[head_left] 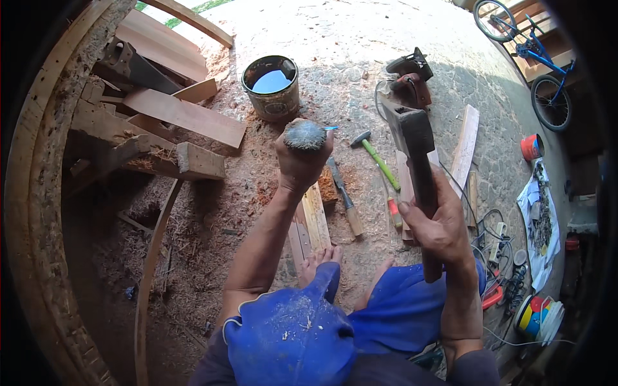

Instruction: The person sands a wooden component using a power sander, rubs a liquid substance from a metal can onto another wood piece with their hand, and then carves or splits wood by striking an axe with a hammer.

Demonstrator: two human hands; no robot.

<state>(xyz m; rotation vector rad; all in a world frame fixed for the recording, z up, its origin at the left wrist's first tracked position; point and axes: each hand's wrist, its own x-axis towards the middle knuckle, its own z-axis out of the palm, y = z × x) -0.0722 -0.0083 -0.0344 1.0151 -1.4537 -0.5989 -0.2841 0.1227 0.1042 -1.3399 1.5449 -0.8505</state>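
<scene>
In the head view, my left hand [297, 164] is closed around an upright tool with a round, frayed, grey top [305, 134]; its lower part is hidden. My right hand [438, 225] grips a long dark bar [414, 138] with a squared end, raised at the right. Beneath my left hand a pale wooden strip [317, 219] lies by my bare toes [322, 260]. A broad chisel [353, 215] with a wooden handle rests beside it, and a hammer [380, 162] with a green handle lies between my hands.
A dark bucket of liquid [270, 96] stands ahead. Timber framing [148, 157], boards and a handsaw [129, 71] fill the left. At right are a power tool [412, 83], planks [463, 148], a blue bicycle [541, 61], cords, a cloth [534, 238] and a colourful reel [534, 318].
</scene>
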